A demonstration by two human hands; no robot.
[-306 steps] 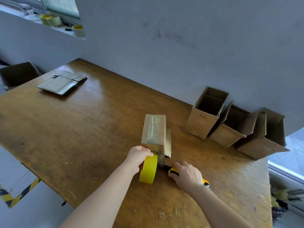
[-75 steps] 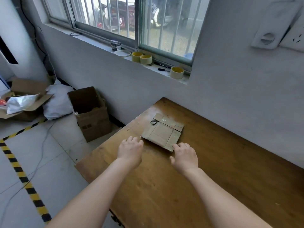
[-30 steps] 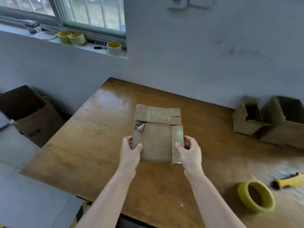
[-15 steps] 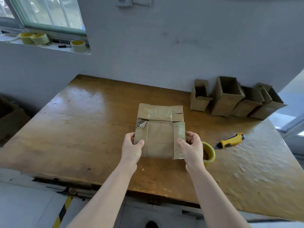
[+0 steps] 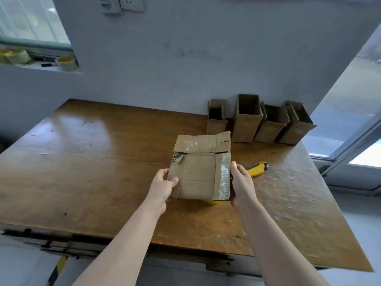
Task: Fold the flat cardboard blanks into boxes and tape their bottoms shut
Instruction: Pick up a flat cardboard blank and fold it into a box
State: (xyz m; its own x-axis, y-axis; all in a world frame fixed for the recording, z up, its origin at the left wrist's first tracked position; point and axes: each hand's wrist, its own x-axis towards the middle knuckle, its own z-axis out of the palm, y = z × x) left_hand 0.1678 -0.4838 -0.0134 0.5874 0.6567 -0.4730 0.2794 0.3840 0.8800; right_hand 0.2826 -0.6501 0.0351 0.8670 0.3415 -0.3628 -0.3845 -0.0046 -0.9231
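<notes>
A flat cardboard blank (image 5: 201, 170) with strips of old clear tape hangs above the wooden table (image 5: 92, 162). My left hand (image 5: 164, 185) grips its left edge and my right hand (image 5: 241, 182) grips its right edge. A sliver of the yellow tape roll (image 5: 212, 201) shows just under the blank's lower edge; the rest is hidden. A yellow utility knife (image 5: 257, 168) lies on the table just right of my right hand. Several folded boxes (image 5: 248, 120) stand open-topped in a row against the wall at the back right.
The table's right edge drops off toward a glass door (image 5: 354, 141). Spare tape rolls (image 5: 66, 63) sit on the window ledge at the upper left. A grey wall with a socket (image 5: 121, 5) backs the table.
Both hands have carried the blank to the right, so it now covers most of the yellow tape roll. The view has shifted right along with it.
</notes>
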